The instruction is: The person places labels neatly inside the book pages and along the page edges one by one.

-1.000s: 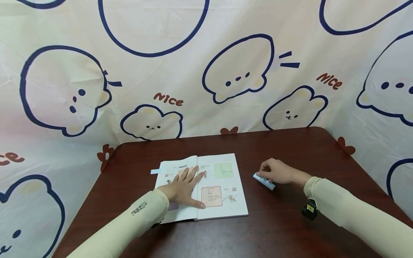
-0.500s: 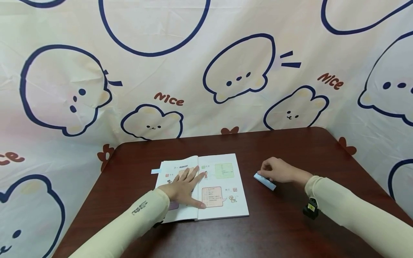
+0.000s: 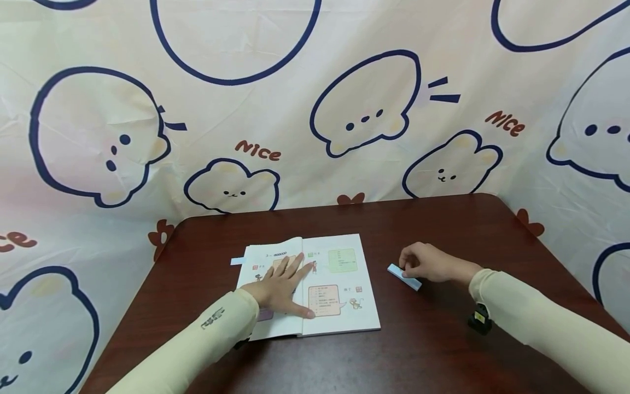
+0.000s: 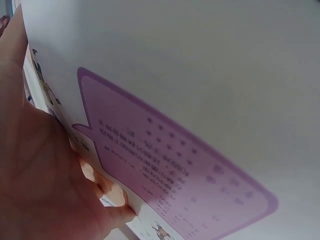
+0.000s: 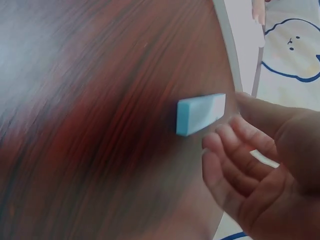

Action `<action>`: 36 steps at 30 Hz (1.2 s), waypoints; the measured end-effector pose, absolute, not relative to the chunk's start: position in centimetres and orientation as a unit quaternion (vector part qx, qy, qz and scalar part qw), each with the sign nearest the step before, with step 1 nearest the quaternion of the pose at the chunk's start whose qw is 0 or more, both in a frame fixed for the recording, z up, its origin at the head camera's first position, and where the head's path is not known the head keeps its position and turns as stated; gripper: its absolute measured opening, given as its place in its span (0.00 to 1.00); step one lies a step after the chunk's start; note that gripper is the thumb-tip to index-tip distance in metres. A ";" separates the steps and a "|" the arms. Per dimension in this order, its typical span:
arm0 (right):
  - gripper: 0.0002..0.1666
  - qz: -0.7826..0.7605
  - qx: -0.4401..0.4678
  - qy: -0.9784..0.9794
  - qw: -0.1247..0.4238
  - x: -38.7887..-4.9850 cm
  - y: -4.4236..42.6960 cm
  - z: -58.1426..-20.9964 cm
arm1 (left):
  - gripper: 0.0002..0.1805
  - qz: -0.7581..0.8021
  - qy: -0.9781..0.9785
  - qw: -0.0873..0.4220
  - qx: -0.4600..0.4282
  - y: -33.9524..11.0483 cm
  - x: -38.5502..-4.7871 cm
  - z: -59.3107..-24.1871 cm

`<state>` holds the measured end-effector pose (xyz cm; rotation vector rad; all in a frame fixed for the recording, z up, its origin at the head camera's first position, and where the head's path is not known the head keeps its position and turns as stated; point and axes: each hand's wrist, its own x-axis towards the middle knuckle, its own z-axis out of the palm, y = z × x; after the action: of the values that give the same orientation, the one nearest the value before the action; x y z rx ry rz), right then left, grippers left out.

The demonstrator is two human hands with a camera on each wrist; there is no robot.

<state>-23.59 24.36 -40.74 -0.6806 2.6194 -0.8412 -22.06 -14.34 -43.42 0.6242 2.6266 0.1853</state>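
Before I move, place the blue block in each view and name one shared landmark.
Head: the blue block lies below and right of centre, by the right hand.
Left wrist: not in it.
Right wrist: the block is near the middle, left of the fingers.
Landmark: the open book, left of the block in head, filling most of left wrist, a strip at right wrist's upper right.

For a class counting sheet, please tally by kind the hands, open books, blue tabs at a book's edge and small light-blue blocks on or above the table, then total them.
Hands: 2 (left hand, right hand)
Open book: 1
Blue tab: 1
Light-blue block: 1
Total: 5
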 end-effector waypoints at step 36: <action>0.31 -0.297 -0.260 0.906 0.155 -22.4 25.1 -42.8 | 0.64 0.073 0.946 0.223 0.225 -14.3 -22.0 -43.2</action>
<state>-22.43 25.15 -42.75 -0.7439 2.5937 -0.8516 -21.97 -14.31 -43.19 0.6205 2.6125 0.2016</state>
